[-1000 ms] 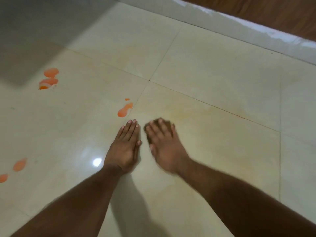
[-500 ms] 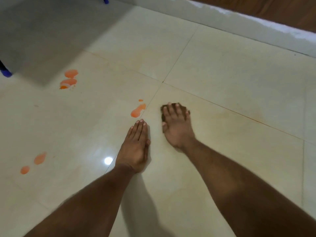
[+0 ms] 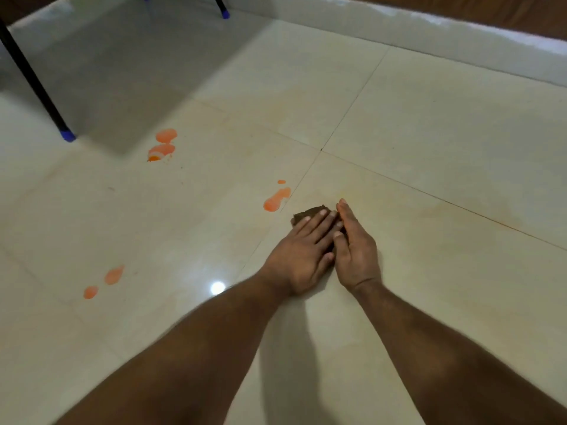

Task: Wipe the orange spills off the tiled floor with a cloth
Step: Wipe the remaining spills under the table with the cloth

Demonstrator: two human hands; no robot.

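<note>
"Where is your cloth?"

"The brown cloth [image 3: 310, 213] is flat on the floor [image 3: 429, 124], under my hands. My left hand [image 3: 302, 250] presses it with straight fingers. My right hand [image 3: 357, 250] rests beside it, fingers straight."

"Which spill is closest?"

"The long orange spill [image 3: 276, 200], just up and left of my left hand, slanting toward the corner."

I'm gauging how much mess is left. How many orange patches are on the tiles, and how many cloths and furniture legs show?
Orange patches: 6, in three pairs
Brown cloth: 1
Furniture legs with blue feet: 2
Total: 9
</note>
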